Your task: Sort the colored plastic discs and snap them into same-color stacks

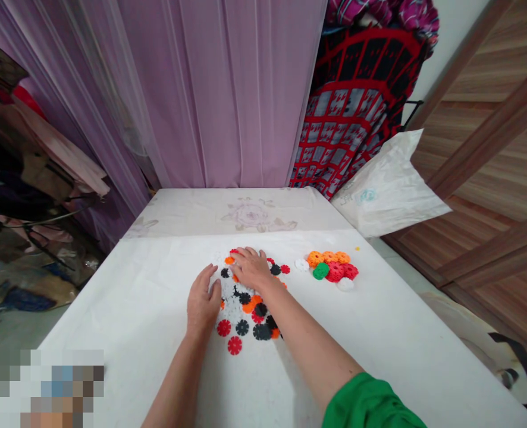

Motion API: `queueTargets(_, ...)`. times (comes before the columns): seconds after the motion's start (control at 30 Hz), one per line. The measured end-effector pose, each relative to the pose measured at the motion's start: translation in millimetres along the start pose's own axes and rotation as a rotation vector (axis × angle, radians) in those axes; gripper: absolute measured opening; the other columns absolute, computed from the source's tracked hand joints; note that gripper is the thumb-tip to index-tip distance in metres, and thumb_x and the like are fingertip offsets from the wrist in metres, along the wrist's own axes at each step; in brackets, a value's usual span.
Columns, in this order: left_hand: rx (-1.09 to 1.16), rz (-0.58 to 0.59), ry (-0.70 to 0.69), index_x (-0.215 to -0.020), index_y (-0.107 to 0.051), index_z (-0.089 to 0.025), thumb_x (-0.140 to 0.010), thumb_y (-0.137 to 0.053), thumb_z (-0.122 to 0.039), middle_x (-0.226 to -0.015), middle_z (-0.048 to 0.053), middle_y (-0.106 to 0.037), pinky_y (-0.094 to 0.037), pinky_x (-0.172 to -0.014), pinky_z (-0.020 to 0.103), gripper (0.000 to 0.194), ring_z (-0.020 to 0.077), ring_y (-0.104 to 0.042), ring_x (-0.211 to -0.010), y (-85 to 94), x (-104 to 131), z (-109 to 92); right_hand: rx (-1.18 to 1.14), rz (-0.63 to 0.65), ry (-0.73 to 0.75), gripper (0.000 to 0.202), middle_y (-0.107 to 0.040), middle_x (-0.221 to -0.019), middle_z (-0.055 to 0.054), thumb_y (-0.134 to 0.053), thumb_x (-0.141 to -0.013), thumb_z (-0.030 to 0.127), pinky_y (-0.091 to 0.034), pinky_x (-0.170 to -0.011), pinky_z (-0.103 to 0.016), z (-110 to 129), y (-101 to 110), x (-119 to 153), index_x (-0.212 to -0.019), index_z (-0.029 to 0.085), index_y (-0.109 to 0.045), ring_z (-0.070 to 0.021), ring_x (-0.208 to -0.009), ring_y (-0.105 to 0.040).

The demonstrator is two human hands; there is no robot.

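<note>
A loose pile of small notched plastic discs in red, black, orange and white lies on the white table. At its left side my left hand [203,300] rests, thumb and fingers apart, holding nothing that I can see. My right hand [250,268] lies over the pile's far part with its fingers spread; what is under the palm is hidden. Nearer to me are a red disc [234,345], another red disc [223,327] and a black disc [242,327]. My right forearm covers some discs on the pile's right side.
Right of the pile sits a group of joined orange [329,257], red [336,271], green [321,271] and white [346,284] disc pieces. The table [125,333] has a flowered cloth at its far end. A white bag [388,184] stands beyond its right edge, before a wooden cabinet [482,119].
</note>
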State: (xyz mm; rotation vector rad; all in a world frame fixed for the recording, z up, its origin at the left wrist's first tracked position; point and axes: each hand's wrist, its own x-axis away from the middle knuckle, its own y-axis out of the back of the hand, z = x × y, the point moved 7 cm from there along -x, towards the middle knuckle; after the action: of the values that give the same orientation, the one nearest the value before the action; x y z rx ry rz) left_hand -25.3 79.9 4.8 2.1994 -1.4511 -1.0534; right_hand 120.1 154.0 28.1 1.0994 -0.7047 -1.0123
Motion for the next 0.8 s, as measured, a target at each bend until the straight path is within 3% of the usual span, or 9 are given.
queueTargets(0.17,-0.232,0.091,-0.031,-0.137,-0.059,-0.021,-0.096,-0.045,-0.043,-0.148,0.015,-0.057,-0.030,-0.119,0.061,0.048,0.0303,-0.051,-0.139,-14.1,4.3,-5.8,-0.017,-0.067,0.099,0.037,-0.061,-0.144,-0.002,-0.039,-0.104,0.038,-0.034,-0.113,-0.047,8.0,10.8,42.7,-0.129,0.032,-0.065,-0.0231,-0.133,-0.050)
queueTargets(0.3,-0.334,0.157,-0.026,-0.142,-0.056,-0.023,-0.098,-0.043,-0.048,-0.155,0.014,-0.050,-0.029,-0.120,0.056,0.052,0.0291,-0.045,-0.144,-20.9,0.0,-8.7,-0.004,-0.129,-0.078,0.041,-0.052,-0.154,-0.004,-0.039,-0.104,0.036,-0.027,-0.118,-0.052,-27.1,28.2,53.9,-0.139,0.030,-0.059,-0.0261,-0.143,-0.042)
queueTargets(0.43,-0.443,0.190,0.048,-0.148,-0.052,-0.021,-0.097,-0.044,-0.054,-0.162,0.017,-0.037,-0.030,-0.118,0.057,0.061,0.0343,-0.035,-0.150,-24.2,-23.8,-8.0,0.068,-0.089,-0.241,0.044,-0.042,-0.160,-0.011,-0.041,-0.103,0.039,-0.027,-0.117,-0.059,-61.5,32.7,56.8,-0.142,0.025,-0.056,-0.0318,-0.148,-0.034)
queueTargets(0.53,-0.494,0.299,0.089,-0.150,-0.048,-0.018,-0.097,-0.044,-0.053,-0.160,0.018,-0.041,-0.029,-0.119,0.057,0.064,0.0345,-0.037,-0.149,-35.2,-41.9,-5.0,0.101,-0.069,-0.199,0.042,-0.043,-0.160,-0.011,-0.040,-0.104,0.041,-0.025,-0.118,-0.058,-64.4,28.3,56.3,-0.139,0.026,-0.058,-0.0307,-0.148,-0.034)
queueTargets(0.67,-0.456,0.387,-0.034,-0.147,-0.053,-0.022,-0.097,-0.043,-0.053,-0.156,0.013,-0.048,-0.028,-0.121,0.054,0.059,0.0306,-0.038,-0.149,-49.8,-46.4,-7.5,0.116,-0.125,-0.112,0.043,-0.045,-0.158,-0.012,-0.042,-0.104,0.041,-0.018,-0.122,-0.055,-58.1,25.1,48.2,-0.141,0.026,-0.056,-0.0299,-0.148,-0.034)
queueTargets(0.8,-0.337,0.427,-0.153,-0.144,-0.056,-0.024,-0.098,-0.041,-0.050,-0.151,0.011,-0.055,-0.030,-0.120,0.051,0.055,0.0263,-0.044,-0.145,-53.3,-34.9,-12.7,0.098,-0.101,-0.083,0.040,-0.056,-0.145,-0.014,-0.040,-0.104,0.034,-0.034,-0.114,-0.044,-56.5,21.9,37.3,-0.136,0.019,-0.060,-0.0267,-0.136,-0.047)
